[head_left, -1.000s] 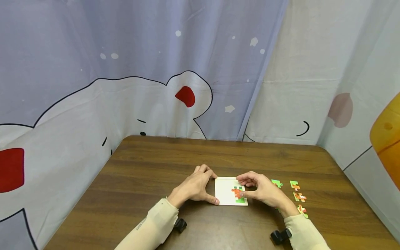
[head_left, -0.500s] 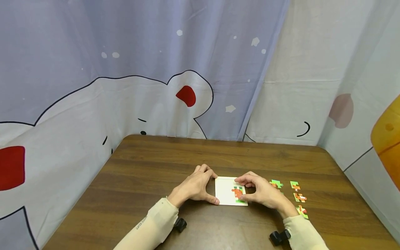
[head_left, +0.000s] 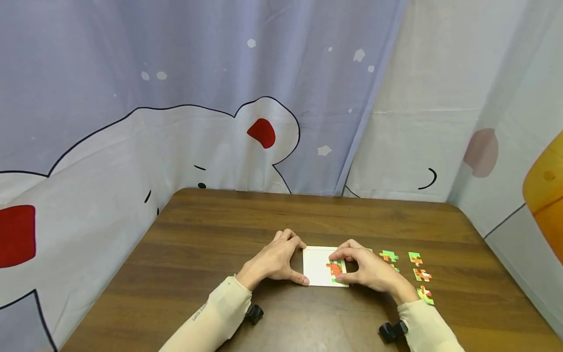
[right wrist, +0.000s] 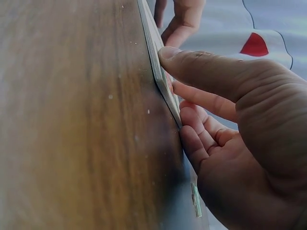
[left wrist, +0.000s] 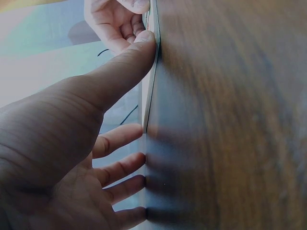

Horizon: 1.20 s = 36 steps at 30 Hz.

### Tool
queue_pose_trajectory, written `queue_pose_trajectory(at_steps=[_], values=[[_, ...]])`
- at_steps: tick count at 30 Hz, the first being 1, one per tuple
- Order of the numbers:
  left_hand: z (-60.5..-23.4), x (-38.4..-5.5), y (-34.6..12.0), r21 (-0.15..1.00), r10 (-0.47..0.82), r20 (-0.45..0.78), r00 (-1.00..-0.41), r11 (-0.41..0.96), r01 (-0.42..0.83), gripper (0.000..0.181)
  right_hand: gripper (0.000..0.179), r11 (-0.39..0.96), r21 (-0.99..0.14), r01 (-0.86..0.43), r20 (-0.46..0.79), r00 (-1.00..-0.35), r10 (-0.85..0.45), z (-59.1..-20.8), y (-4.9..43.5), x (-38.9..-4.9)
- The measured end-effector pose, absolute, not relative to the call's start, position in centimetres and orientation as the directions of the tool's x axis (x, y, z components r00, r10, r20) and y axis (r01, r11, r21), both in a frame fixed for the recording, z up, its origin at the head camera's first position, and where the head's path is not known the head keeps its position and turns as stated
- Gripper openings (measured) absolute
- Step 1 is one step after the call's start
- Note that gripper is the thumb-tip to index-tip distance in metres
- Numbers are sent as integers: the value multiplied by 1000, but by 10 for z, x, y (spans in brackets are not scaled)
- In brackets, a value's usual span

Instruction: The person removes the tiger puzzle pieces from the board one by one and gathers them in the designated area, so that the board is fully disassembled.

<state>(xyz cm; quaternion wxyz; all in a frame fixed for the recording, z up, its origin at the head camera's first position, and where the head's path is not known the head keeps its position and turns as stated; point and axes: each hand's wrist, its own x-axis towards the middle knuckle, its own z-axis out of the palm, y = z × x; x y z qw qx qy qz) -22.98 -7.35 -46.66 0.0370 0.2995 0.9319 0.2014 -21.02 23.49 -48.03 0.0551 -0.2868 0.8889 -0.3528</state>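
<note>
A square white puzzle board (head_left: 315, 269) lies flat on the table. My left hand (head_left: 274, 259) grips its left side, thumb at the near corner and index finger at the far one. In the left wrist view, the other fingertips rest on the tabletop. Orange and green puzzle pieces (head_left: 335, 269) sit along the board's right side. Over them, my right hand (head_left: 371, 270) holds a piece between thumb and index finger, down against the board. From the right wrist, the thumb (right wrist: 196, 64) lies over the board edge, with the remaining fingers curled beside it. The fingers partly hide the piece.
Right of the board lie several loose pieces: a green one (head_left: 389, 255), one in green and orange (head_left: 415, 258), an orange one (head_left: 422, 275) and one with red (head_left: 425, 295). More are partly behind the right hand. A printed curtain (head_left: 211, 146) hangs behind the brown table (head_left: 211, 225).
My right hand has shifted slightly left, its index finger now lower over the upper placed piece. The left hand and board stay in place, while the head view tilts slightly.
</note>
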Motion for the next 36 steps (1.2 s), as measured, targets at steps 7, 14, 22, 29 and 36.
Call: queue_pose_trajectory(at_steps=[7, 14, 22, 29, 36], values=[[-468, -231, -74, 398, 575, 58, -816, 736, 547, 92, 41, 565, -672, -479, 106, -817, -567, -479, 234, -210], [-467, -230, -74, 402, 576, 57, -815, 734, 547, 92, 41, 534, -679, -504, 130, -799, -588, -479, 233, -210], [-467, -231, -74, 395, 579, 54, -813, 736, 550, 92, 43, 566, -681, -465, 110, -829, -548, -478, 233, -210], [-466, -231, -74, 395, 580, 52, -813, 736, 550, 91, 40, 558, -686, -467, 140, -837, -529, -478, 232, -211], [-465, -230, -74, 398, 586, 61, -808, 728, 558, 91, 37, 537, -699, -473, 156, -833, -530, -476, 233, -211]])
